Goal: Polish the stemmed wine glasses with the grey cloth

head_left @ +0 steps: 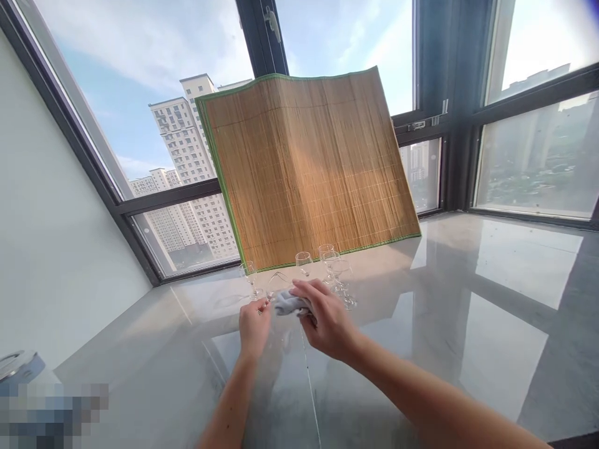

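Note:
My right hand (325, 318) is closed around a bunched grey-white cloth (289, 303). Beside it, my left hand (255, 325) pinches a small clear piece of a glass (270, 295) at the cloth's left end; most of that glass is hidden by the cloth and fingers. Just beyond my hands stand several clear stemmed glasses. One glass (249, 274) is at the left, and another glass (304, 262) rises behind the cloth. To the right, a glass (326, 254) and a nearer glass (342, 274) stand close together, overlapping in view.
A brown bamboo mat (313, 168) with green edging leans against the dark-framed windows behind the glasses. The glossy pale tiled surface (374, 386) reflects the windows. At the lower left is a white and blue container (28, 371), partly blurred out. A white wall (56, 206) borders the left side.

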Demonstrator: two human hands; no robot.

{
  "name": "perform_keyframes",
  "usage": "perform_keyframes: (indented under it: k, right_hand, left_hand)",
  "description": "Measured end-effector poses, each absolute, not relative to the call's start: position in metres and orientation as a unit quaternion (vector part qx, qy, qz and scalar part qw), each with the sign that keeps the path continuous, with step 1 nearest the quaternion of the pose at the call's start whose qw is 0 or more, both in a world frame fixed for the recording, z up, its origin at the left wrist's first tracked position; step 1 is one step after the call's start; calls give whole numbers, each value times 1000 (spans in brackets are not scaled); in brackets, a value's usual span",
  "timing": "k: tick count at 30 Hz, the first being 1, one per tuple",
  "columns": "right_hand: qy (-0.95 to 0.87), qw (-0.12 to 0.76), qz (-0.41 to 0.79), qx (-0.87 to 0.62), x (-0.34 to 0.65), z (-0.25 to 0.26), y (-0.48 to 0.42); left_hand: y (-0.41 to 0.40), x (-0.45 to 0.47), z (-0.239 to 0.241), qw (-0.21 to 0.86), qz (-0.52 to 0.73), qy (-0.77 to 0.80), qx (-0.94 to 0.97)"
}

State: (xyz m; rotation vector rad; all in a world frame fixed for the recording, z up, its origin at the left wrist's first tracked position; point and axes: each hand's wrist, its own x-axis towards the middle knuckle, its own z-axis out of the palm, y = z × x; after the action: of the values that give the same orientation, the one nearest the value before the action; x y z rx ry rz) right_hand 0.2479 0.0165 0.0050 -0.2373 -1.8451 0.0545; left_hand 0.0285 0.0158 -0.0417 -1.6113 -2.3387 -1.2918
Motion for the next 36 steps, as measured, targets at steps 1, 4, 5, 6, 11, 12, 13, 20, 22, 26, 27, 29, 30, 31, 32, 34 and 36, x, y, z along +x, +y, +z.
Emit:
perform_keyframes:
  k: [1,4,5,6,11,12,13,20,22,26,27,29,30,31,32,34,36]
  right_hand:
    - [-799,585,37,-136,247,1,25]
    - [-807,551,56,-204,248,-7,44]
    - [-806,543,63,-226,248,-9,48]
    - [-804,536,68,-246,249,-10,52]
    - [-822,458,89,-326,250,-17,62]
    - [-828,439,91,-338,250,-19,64]
    - [-832,421,91,-351,250,-20,65]
    - [-808,415,148,-391,251,-25,71]
    - [-808,431,187,-357,249,-26,71]
    - [-806,431,285,-290,243,-32,71]
    - [-798,430,313,-283,242,-33,70]
    - [-777,423,374,-280,241,-33,70]
    - [-763,419,406,-280,241,-32,69]
    - [-747,419,435,-279,241,-31,68]
    - [-731,423,459,-276,242,-28,68]
    - [-711,454,465,-269,243,-24,68]
    - [-713,504,403,-275,245,-21,68]
  left_hand:
    - [15,30,-43,25,-410,-742,-531]
    - [14,32,-45,79,-379,-719,-578]
    - [13,32,-45,95,-367,-713,-590]
    - [13,32,-45,110,-357,-707,-600]
    - [14,33,-46,153,-339,-681,-630]
    - [13,33,-46,157,-335,-679,-634]
    - [13,33,-46,161,-332,-678,-636]
    - [11,33,-43,182,-318,-681,-634]
    - [11,34,-42,175,-316,-671,-648]
    - [12,34,-42,147,-327,-638,-681]
    - [12,34,-42,140,-327,-634,-686]
    - [12,34,-41,123,-326,-633,-691]
    - [12,34,-41,112,-325,-634,-692]
    - [11,35,-41,99,-325,-636,-693]
    - [12,35,-41,81,-328,-638,-692]
    - [12,36,-42,33,-348,-651,-674]
    - [13,35,-43,-32,-387,-673,-629]
